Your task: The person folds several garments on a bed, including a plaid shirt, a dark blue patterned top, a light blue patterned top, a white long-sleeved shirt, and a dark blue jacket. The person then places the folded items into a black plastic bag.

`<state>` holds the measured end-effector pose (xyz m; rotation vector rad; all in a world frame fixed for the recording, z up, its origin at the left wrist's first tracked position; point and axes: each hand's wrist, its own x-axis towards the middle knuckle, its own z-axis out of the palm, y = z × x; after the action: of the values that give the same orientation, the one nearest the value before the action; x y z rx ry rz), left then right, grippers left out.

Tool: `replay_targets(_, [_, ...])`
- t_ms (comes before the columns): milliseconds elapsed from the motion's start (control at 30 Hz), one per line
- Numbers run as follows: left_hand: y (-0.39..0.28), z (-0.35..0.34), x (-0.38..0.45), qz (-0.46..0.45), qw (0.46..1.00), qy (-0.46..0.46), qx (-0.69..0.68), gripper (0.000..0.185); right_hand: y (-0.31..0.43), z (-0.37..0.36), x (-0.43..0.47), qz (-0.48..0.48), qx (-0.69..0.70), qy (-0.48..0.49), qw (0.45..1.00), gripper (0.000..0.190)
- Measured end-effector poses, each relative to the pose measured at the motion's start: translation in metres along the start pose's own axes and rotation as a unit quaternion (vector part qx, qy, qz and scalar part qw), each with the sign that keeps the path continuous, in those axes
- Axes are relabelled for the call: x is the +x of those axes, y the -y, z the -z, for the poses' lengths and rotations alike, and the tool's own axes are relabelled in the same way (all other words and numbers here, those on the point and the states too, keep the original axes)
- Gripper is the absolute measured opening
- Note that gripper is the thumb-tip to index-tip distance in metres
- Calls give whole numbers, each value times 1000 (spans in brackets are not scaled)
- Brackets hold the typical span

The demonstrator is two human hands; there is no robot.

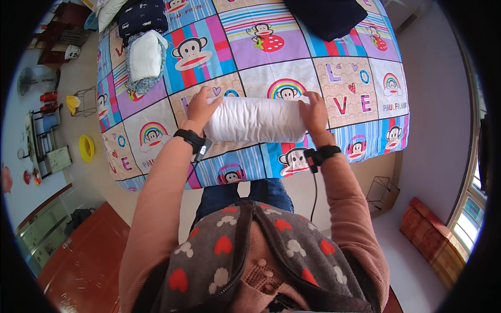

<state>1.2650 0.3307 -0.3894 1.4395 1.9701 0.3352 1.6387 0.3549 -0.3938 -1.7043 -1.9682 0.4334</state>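
A rolled white cloth point(256, 119) lies crosswise near the front edge of the bed, on a patterned bedspread point(350, 88) printed with monkeys and letters. My left hand point(202, 109) grips the roll's left end, its thumb on top. At the right end, my right hand point(314, 113) holds the roll, with the fingers bent over its upper corner. The far side and underside of the roll are hidden. Black bands with cables circle both my wrists.
Up the bed to the left sit a white folded cloth in a blue patterned one point(145, 56) and a dark printed bundle point(143, 17). Dark folded fabric point(327, 17) lies at the far right. A yellow basin point(86, 148) and a wire-frame stand point(84, 102) are left of the bed.
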Motion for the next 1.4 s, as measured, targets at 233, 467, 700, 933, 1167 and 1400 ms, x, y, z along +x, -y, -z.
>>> replay_targets(233, [-47,-55,-59,-255,937,-126,202,60,69,-32,-34,164,-87,90,978,37])
replay_targets(467, [-2,-72,-45,-215,954,-73,198,65,18,-36,-52,11,-206,230,951,76])
replay_targets(700, [2,-89,-20,-156,964,-31,211,64,-5,-64,-31,6,-154,213,965,69])
replay_targets(933, [25,-100,-2,-216,956,-45,195,65,-24,-75,-25,28,-115,208,971,64])
replay_targets(1167, [18,-93,0,-214,958,-51,182,65,-17,-70,-19,42,-69,176,981,66])
replay_targets(1400, [11,-64,-31,-215,968,-88,91,64,-10,-43,20,50,4,355,934,83])
